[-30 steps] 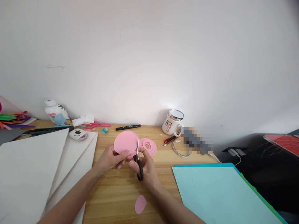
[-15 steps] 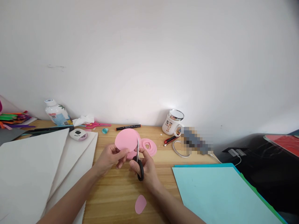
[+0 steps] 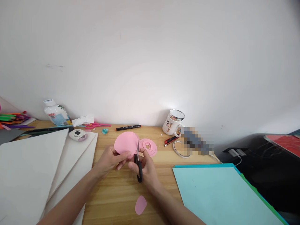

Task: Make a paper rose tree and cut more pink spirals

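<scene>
My left hand [image 3: 114, 159] pinches the lower edge of a round pink paper [image 3: 126, 142], held above the table. My right hand [image 3: 145, 165] grips black-handled scissors [image 3: 139, 168], their blades pointing up at the paper's right edge. The blades look slightly apart. Behind my right hand lie pink paper rings [image 3: 152, 148], nested loosely on the wood. A small pink oval piece [image 3: 141, 205] rests on the table near the front, below my right hand.
White boards [image 3: 28, 172] cover the left side, with a white-and-pink device [image 3: 77, 135] on them. At the back are a bottle [image 3: 56, 113], pink scissors [image 3: 97, 125], a black marker [image 3: 128, 127] and a mug [image 3: 172, 122]. Light-blue sheets [image 3: 217, 190] lie at right.
The pink paper has dipped and tilted a little in my left hand. The scissors have shifted slightly left, and their blades look a little farther apart.
</scene>
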`<state>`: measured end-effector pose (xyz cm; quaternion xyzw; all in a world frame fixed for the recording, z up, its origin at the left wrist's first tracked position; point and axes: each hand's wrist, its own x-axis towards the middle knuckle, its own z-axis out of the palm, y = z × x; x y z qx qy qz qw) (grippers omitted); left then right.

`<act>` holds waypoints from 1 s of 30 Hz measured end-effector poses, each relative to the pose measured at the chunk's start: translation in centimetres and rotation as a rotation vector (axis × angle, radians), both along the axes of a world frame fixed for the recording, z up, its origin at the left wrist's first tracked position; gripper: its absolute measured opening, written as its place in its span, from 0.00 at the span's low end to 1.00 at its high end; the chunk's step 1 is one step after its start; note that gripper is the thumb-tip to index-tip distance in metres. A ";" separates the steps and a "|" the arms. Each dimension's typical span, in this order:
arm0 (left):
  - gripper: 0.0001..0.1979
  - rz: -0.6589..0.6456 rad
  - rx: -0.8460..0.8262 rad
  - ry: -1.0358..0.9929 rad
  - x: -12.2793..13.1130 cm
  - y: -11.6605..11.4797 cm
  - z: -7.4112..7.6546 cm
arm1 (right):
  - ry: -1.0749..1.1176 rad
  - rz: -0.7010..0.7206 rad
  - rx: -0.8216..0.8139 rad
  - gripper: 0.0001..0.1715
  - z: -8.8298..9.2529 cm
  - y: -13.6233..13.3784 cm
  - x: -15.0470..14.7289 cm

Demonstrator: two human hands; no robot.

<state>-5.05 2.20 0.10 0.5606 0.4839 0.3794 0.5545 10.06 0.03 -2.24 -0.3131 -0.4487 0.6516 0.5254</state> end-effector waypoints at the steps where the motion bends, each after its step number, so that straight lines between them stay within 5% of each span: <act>1: 0.18 0.002 -0.002 0.001 0.0 0.0 0.0 | 0.005 0.003 0.003 0.32 0.0 0.0 0.0; 30: 0.19 0.017 -0.020 -0.154 -0.2 0.3 0.1 | -0.207 -0.039 -0.033 0.31 0.1 -0.1 0.1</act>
